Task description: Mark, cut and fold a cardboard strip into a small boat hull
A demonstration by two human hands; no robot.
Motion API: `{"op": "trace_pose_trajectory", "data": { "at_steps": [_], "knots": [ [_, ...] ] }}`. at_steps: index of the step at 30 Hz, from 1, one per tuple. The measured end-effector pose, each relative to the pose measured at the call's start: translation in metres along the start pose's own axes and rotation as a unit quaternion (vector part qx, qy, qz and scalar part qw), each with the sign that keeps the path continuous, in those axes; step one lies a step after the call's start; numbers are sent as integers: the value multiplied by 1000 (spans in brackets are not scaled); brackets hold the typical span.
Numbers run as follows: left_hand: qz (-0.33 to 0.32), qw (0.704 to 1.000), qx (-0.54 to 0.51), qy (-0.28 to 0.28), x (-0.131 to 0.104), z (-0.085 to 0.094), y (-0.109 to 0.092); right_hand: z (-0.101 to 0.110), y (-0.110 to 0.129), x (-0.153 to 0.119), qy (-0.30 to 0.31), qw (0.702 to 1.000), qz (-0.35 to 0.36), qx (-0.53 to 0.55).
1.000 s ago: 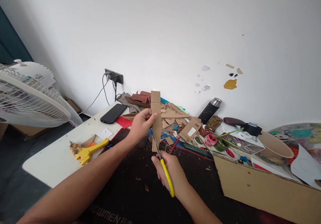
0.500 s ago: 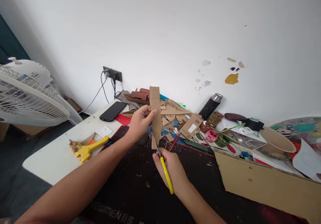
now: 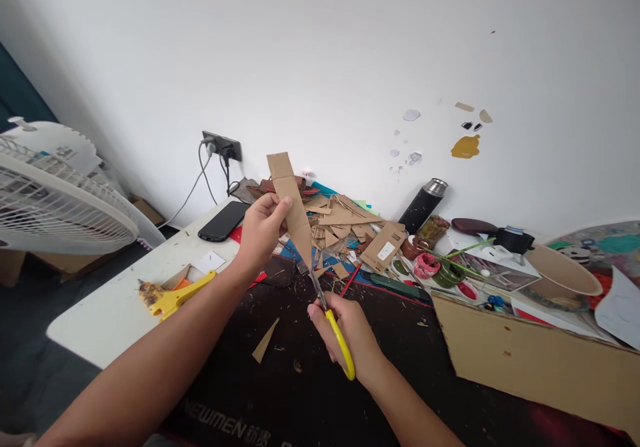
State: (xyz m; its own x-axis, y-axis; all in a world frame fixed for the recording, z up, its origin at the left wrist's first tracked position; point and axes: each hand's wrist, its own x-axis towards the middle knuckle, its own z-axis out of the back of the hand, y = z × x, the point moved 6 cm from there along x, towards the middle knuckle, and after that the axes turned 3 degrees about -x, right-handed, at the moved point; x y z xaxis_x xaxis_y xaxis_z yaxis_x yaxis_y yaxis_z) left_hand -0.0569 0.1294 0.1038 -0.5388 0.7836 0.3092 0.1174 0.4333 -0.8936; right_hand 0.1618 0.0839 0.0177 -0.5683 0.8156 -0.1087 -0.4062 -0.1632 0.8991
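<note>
My left hand [image 3: 264, 223] pinches a long cardboard strip [image 3: 294, 208] between thumb and fingers. The strip leans with its top to the left and narrows to a point at its lower end. My right hand [image 3: 347, 330] is closed on yellow-handled scissors [image 3: 340, 340]. Their blades point up and away, with the tips at the strip's pointed end; whether they touch it is hard to tell. A thin cardboard triangle [image 3: 265, 341] lies on the black mat [image 3: 310, 393], left of the scissors.
Cardboard scraps [image 3: 345, 217] are heaped by the wall. A black phone [image 3: 223, 221] and yellow glue gun [image 3: 175, 295] lie left. A black flask [image 3: 424, 207], paint pots [image 3: 427, 265] and a large cardboard piece [image 3: 530, 347] are right. A white fan [image 3: 65, 193] stands far left.
The strip has tilted left and now ends in a point. A triangular offcut has come off and lies on the mat. My left hand has moved slightly left and up.
</note>
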Motion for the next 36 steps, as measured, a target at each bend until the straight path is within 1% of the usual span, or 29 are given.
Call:
{"op": "trace_pose_trajectory", "data": {
  "at_steps": [2,5,8,16,25,31,36],
  "knots": [
    [3,1000,-3,-6,3,2,4,4,-2,0,-7,998,-13,56],
    [11,1000,-5,-1,1,1,10,13,-4,1,-31,990,-15,136],
    [19,1000,-10,8,-3,-3,14,21,-5,2,-56,982,-16,182],
    [47,997,11,62,-14,-16,24,30,-1,4,-74,973,-13,218],
    [69,995,18,74,-20,-22,31,35,-7,9,-77,964,-15,254],
    [81,993,28,85,-26,-26,36,37,-8,11,-82,965,4,249],
    [85,991,38,98,-28,-28,40,40,-12,14,-95,966,2,242]
  ]
}}
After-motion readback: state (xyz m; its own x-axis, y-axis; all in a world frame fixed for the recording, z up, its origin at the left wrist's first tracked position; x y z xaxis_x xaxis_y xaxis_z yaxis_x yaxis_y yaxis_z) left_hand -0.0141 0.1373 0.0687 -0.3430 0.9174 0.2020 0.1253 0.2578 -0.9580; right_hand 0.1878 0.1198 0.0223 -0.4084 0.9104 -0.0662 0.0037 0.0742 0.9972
